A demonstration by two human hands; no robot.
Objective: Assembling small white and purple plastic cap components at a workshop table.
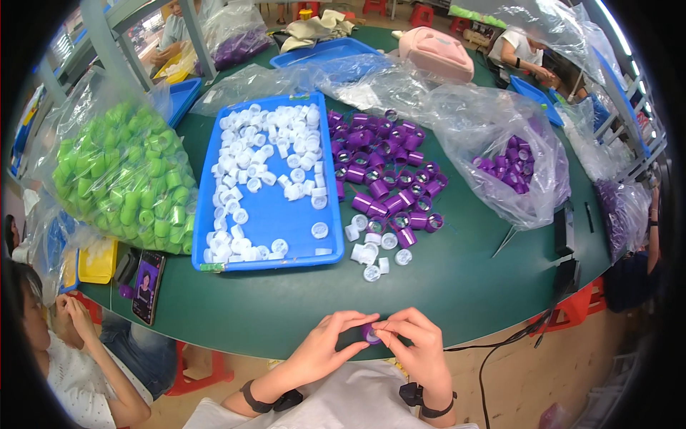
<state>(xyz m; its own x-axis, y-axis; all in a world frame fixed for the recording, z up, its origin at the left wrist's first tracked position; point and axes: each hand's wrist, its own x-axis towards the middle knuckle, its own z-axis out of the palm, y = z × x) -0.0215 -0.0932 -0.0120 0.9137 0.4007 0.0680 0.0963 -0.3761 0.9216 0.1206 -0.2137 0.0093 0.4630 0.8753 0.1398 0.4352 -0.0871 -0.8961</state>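
At the table's near edge, a small purple cylindrical cap with a pale inside sits between my two hands. My left hand grips it from the left with thumb and fingers. From the right, my right hand pinches a thin reddish wire beside the cap's opening. Beyond my hands lies a heap of purple caps, some showing small parts and thin wires inside. Several loose white round plastic pieces lie at its near side. More white pieces fill much of a blue tray.
A clear bag of green caps stands left of the tray. An opened bag of purple caps lies right. A phone is at the left edge, a pink bag at the back. A co-worker sits at left; black cables hang right.
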